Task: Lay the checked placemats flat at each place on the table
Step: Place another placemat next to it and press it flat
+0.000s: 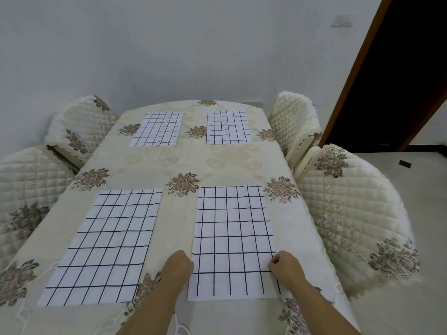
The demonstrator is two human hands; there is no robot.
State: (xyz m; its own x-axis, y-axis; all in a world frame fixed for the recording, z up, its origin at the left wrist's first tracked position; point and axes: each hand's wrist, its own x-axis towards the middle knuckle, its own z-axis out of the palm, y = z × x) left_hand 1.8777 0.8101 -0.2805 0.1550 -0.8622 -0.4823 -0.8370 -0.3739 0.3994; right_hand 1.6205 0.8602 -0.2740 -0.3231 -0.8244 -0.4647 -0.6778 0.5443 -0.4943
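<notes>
At the table's near end, right side: near-right placemat lying flat, pinched at its right edge by right hand, thumb against curled fingers; gripped at its left edge by left hand, fingers curled, tips hidden. On the table's near left: near-left placemat, flat. At the table's far end: far-left placemat and far-right placemat, each faintly creased. Beside the table: quilted chairs.

4 checked placemats: far-left placemat, far-right placemat, near-left placemat, near-right placemat. 4 quilted chairs: far-left chair, near-left chair, far-right chair, near-right chair. 1 table. 2 hands: left hand, right hand. 1 doorway.
</notes>
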